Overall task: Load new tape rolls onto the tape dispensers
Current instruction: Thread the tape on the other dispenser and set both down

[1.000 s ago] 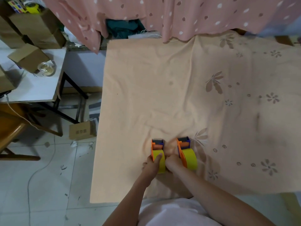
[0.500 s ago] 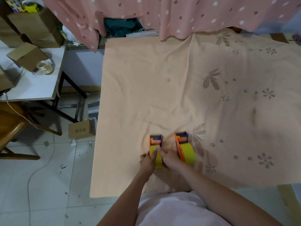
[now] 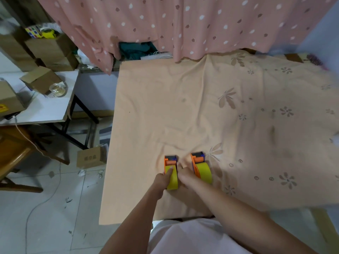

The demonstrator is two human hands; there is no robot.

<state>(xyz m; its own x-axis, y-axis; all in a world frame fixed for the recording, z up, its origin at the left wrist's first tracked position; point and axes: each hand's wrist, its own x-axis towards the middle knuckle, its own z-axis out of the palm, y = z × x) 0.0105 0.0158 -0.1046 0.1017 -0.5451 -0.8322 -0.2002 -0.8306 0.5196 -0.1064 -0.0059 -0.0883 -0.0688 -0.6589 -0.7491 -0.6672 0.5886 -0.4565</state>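
Two orange tape dispensers stand side by side on the peach cloth near the table's front edge, each carrying a yellow tape roll. My left hand (image 3: 164, 179) grips the left dispenser (image 3: 170, 163) from its left side, thumb resting on its yellow roll (image 3: 173, 179). On the opposite side of that roll my right hand (image 3: 185, 176) presses against it, between the two dispensers. The right dispenser (image 3: 197, 159) with its yellow roll (image 3: 204, 172) stands untouched just right of my right hand.
The peach floral cloth (image 3: 220, 116) covers the table. A pink dotted curtain (image 3: 183, 24) hangs behind. To the left stand a white side table (image 3: 40, 110) with cardboard boxes and a glass jar (image 3: 58, 89), a wooden chair (image 3: 12, 153), and a small box (image 3: 90, 159) on the tiled floor.
My right hand shifted from the gap beside the right dispenser onto the left dispenser's roll. Both hands stay on the left dispenser; the dispensers have not moved on the cloth.
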